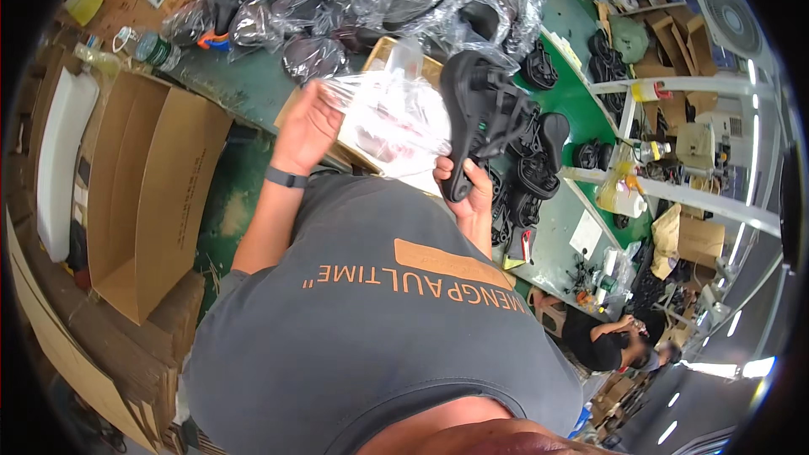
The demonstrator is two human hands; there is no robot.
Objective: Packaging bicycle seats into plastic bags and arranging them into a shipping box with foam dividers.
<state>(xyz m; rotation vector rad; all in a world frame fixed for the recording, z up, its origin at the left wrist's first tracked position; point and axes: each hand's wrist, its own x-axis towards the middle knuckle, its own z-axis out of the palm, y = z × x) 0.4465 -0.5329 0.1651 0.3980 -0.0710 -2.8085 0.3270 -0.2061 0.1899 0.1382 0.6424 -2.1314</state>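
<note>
Between the thumb and fingers of my left hand point(309, 129) is the edge of a clear plastic bag point(392, 109), stretched toward the right. The bag spreads over a cardboard box point(435, 69) on the workbench, close to my body. My right hand point(468, 189) is closed around one end of a black strappy sandal point(459, 114), which stands on end with its sole facing left. The bag's right side lies against or close beside the sandal and my right fingertips; which of these it touches I cannot tell.
Plastic-wrapped shoes point(337, 4) are heaped along the bench's far side. More black sandals point(535, 167) stand to the right. A tall open carton point(160, 194) is at my left, near a capped bottle point(157, 50). A seated person point(608, 341) works farther right.
</note>
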